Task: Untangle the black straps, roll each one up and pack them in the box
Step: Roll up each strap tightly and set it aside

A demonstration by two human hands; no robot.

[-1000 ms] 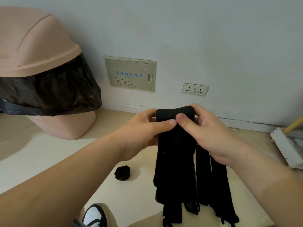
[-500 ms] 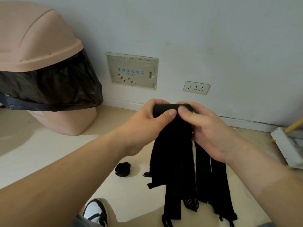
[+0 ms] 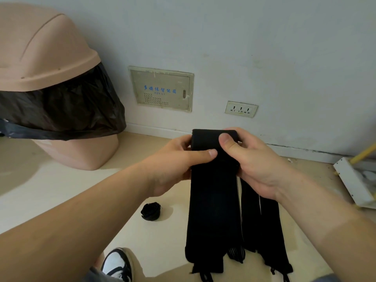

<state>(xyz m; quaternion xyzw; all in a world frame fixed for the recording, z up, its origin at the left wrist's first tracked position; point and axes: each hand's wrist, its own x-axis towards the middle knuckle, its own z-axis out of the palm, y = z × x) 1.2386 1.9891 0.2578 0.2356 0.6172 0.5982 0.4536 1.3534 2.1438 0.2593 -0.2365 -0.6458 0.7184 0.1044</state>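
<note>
Floor (image 3: 61, 190): one rolled strap (image 3: 151, 211). Both hands, left hand (image 3: 175, 159), right hand (image 3: 254, 159), fingers gripping hanging black straps (image 3: 213, 200).

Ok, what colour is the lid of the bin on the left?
The bin lid is a pale peach-tan, over a black bag; it shows in the head view.

Your left hand (image 3: 175, 159) and right hand (image 3: 258, 159) are raised side by side before you, forearms converging. Both pinch closed, thumbs on top, tips nearly touching.

Black straps (image 3: 213, 200): lower ends cut off by bottom edge. Bin (image 3: 40, 58) cropped left. Panel lettering (image 3: 160, 89) unreadable.
</note>
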